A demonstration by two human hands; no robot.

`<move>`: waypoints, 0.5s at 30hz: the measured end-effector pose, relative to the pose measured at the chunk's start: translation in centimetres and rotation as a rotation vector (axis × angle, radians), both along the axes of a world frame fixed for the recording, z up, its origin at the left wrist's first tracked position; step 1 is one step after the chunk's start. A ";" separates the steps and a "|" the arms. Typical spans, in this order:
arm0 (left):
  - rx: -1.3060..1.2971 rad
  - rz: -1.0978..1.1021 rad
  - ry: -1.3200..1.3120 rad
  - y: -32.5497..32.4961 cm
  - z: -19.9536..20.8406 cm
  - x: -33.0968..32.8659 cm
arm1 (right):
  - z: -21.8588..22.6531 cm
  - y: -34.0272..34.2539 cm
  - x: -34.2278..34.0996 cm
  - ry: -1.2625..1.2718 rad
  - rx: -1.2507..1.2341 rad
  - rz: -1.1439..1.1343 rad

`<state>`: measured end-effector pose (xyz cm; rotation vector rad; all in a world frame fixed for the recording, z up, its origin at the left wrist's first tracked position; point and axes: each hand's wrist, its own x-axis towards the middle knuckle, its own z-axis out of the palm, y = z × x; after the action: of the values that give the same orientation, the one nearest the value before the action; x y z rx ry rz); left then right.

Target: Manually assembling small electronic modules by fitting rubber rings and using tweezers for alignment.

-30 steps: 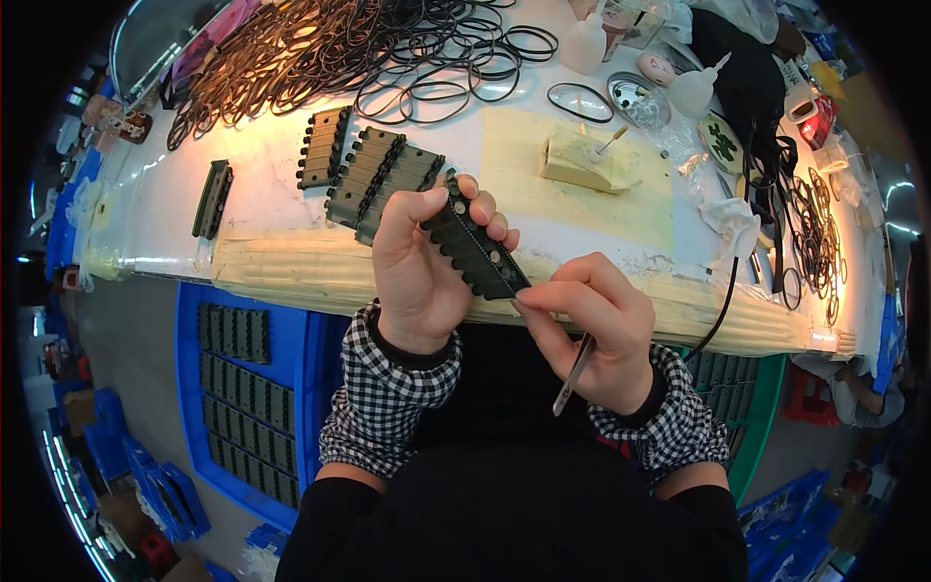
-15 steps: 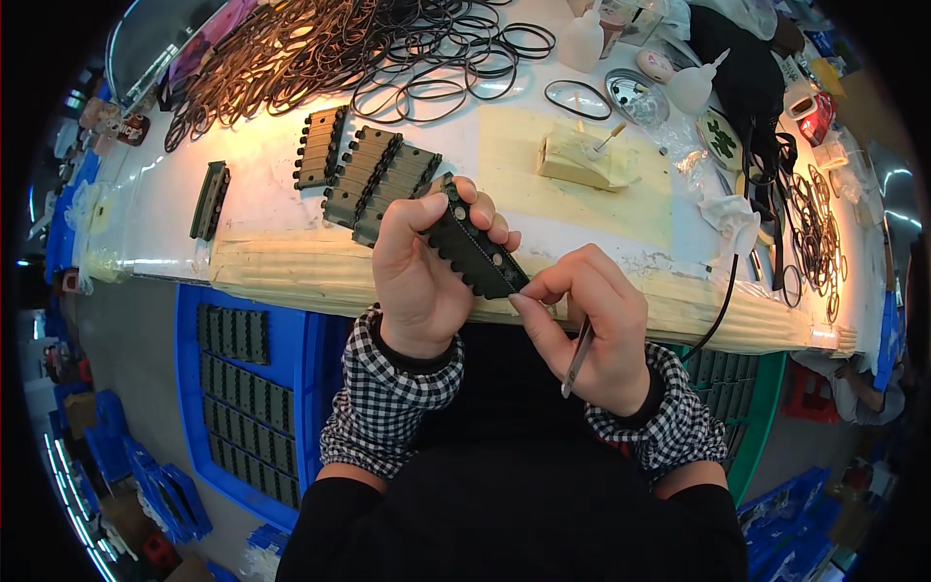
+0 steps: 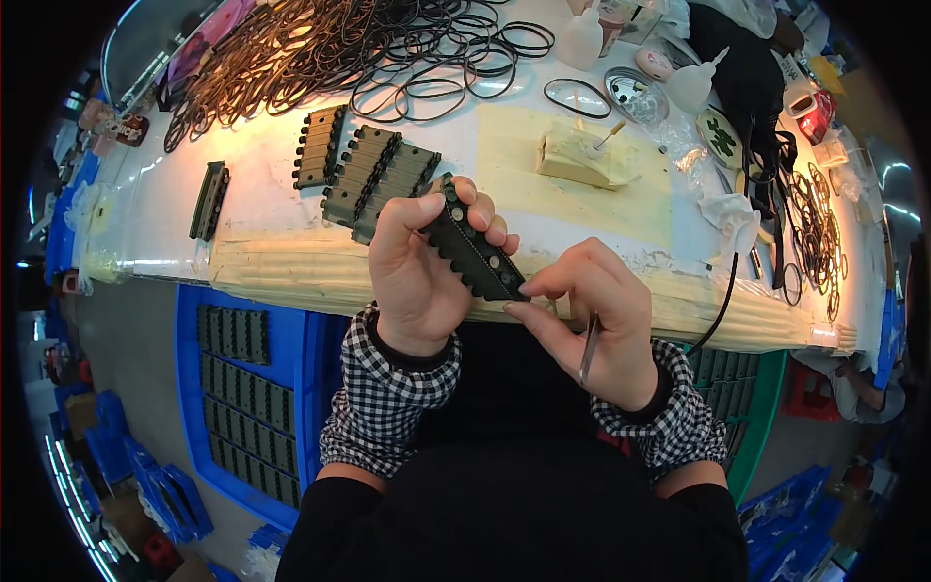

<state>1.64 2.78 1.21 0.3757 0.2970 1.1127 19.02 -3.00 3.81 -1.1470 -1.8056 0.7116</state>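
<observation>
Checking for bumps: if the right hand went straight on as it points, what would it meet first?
Likely the lower end of the dark ridged piece in the left hand; the right hand seems to touch it, but depth is unclear.

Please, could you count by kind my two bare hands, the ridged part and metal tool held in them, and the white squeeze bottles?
Left hand and right hand: 2
Dark green ridged part: 1
Slim metal tool: 1
White squeeze bottles: 2
Total: 6

Warm glare on tabletop point(image 3: 264, 199), dark corners
</observation>
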 end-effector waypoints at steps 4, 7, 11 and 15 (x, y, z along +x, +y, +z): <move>0.004 -0.049 -0.085 0.3 -0.6 -0.4 | 0.5 -0.1 0.0 0.011 -0.032 -0.033; 0.025 -0.070 -0.112 0.3 -0.8 -0.5 | 0.0 -0.1 -0.3 -0.020 -0.024 -0.020; 0.034 -0.065 -0.134 0.2 -0.9 -0.4 | -0.1 0.1 -0.3 -0.017 -0.081 0.015; 0.028 -0.054 -0.151 0.2 -1.2 -0.5 | 0.1 0.1 -0.6 -0.040 -0.064 0.004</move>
<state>1.14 3.00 0.06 0.3209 0.1375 1.0866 18.39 -2.89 3.94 -1.2077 -1.8302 0.7578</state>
